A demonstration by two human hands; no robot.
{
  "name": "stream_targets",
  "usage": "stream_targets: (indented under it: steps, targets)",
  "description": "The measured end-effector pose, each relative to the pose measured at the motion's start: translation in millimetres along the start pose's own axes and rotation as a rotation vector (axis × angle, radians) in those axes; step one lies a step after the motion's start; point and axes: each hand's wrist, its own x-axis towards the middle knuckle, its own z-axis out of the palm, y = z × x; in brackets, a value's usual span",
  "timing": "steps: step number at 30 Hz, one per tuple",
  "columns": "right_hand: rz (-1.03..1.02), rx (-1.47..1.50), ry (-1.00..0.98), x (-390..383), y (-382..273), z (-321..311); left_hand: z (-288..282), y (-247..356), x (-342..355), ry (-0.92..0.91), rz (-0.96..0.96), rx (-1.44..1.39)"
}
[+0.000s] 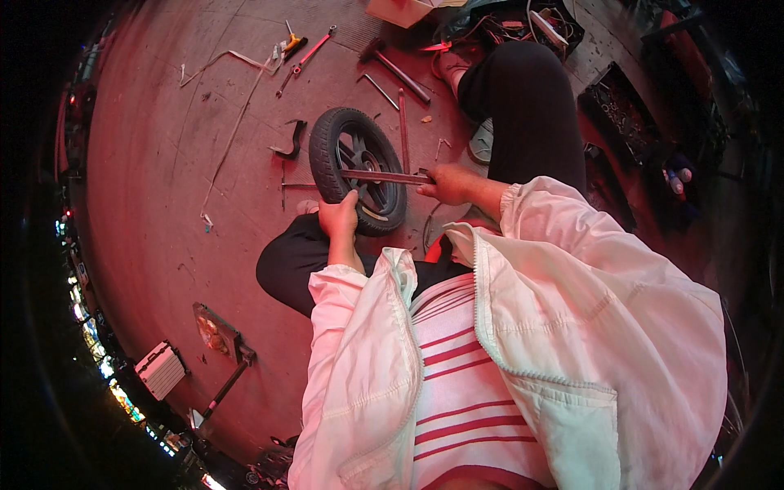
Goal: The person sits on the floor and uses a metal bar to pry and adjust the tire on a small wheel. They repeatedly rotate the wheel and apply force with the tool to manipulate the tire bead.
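Note:
A small black wheel with a rubber tyre (pixel 331 147) stands on edge on the reddish floor in front of me. My left hand (pixel 339 219) grips the tyre's near rim and steadies it. My right hand (pixel 447 183) is closed on a long flat metal bar (pixel 380 175) that lies across the wheel's hub, reaching from the right side to the tyre's left edge. Both white jacket sleeves come up from the lower edge.
Scattered on the floor beyond the wheel are a hammer (pixel 398 72), a thin rod (pixel 403 131), a red-handled wrench (pixel 306 59), a black lever (pixel 292 140) and a long strip (pixel 233 131). Black crates of parts (pixel 625 114) stand on the right; a white box (pixel 161 370) lower left.

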Motion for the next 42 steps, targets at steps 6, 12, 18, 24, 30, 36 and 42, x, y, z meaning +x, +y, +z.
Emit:
stream_targets:
  steps: [6, 12, 18, 24, 30, 36, 42]
  targets:
    - [0.091, -0.104, 0.062, -16, -23, -24, 2, -11, 4, -0.021, 0.019, -0.039]
    - [0.031, 0.001, -0.027, -8, -12, -15, 2, -4, 3, -0.053, 0.041, -0.046]
    - [0.297, 0.473, -0.433, -23, -14, -24, -2, 4, 0, -0.013, -0.022, -0.086]
    - [0.190, -0.043, 0.097, -21, -11, -20, -1, -22, 10, 0.010, -0.071, -0.141]
    - [-0.052, -0.525, 0.210, -3, 2, -26, -5, -10, -4, -0.040, -0.005, 0.092]
    - [-0.372, -0.916, 0.301, 25, -21, -36, -20, 13, -32, -0.123, 0.078, 0.216]
    - [-0.522, -1.038, 0.480, 69, -16, -26, -26, 3, -37, -0.171, 0.073, 0.365]
